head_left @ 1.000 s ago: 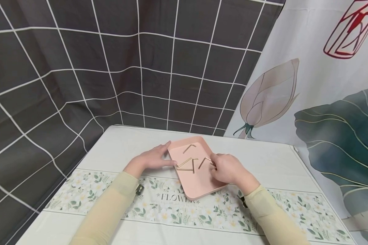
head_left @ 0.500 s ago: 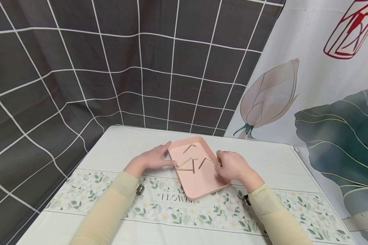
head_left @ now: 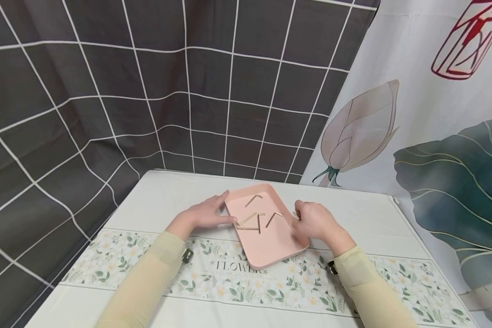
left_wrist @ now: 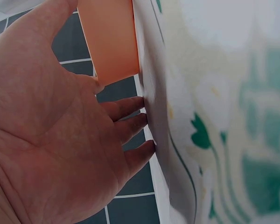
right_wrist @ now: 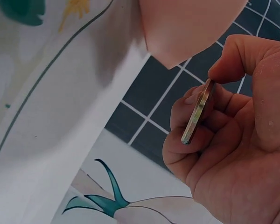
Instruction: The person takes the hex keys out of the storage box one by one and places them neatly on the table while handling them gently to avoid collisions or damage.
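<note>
Smooth, matt plastic is suggested by the pink tray (head_left: 274, 243), by which light is returned only softly. The L-shaped hex keys (head_left: 258, 223) are seen as bare metal with a brassy sheen. On the held hex key (right_wrist: 198, 112), flat, glossy metal facets are shown, mottled in tone. The tablecloth (head_left: 188, 187) is seen as smooth, low-sheen sheeting, faintly creased. The dark checked curtain (head_left: 209, 114) is formed of matt, rippled cloth, and the sleeves (head_left: 147, 278) of thin, slightly sheer fabric.
</note>
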The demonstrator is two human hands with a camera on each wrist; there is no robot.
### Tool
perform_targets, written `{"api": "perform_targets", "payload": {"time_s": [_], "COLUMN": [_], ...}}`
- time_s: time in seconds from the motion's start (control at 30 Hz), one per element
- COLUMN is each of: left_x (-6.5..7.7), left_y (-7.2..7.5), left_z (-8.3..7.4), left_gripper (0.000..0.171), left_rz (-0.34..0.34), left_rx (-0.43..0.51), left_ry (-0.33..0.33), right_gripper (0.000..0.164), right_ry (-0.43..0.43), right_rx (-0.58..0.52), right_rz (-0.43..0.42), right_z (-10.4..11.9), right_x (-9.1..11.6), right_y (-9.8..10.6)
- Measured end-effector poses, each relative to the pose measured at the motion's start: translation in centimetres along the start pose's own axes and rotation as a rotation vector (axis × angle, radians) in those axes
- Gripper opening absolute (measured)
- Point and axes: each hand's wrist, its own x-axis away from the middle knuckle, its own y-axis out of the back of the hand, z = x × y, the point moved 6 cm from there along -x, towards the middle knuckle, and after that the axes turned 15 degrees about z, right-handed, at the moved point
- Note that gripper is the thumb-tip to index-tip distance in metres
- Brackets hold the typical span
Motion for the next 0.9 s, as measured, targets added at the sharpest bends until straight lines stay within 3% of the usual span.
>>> {"api": "perform_targets", "payload": {"time_s": [0.9], "left_x": [0.2], "left_y": [-0.1], "left_z": [-0.3], "left_gripper": [0.119], "left_rz": [-0.008], "left_rx": [-0.013], "left_ry": [-0.012], "right_gripper": [0.009], "right_ry": [-0.103], "right_rx": [-0.04], "right_rz": [0.038], "right_z": [-2.0], "right_x": [-0.8], "right_y": [-1.1]}}
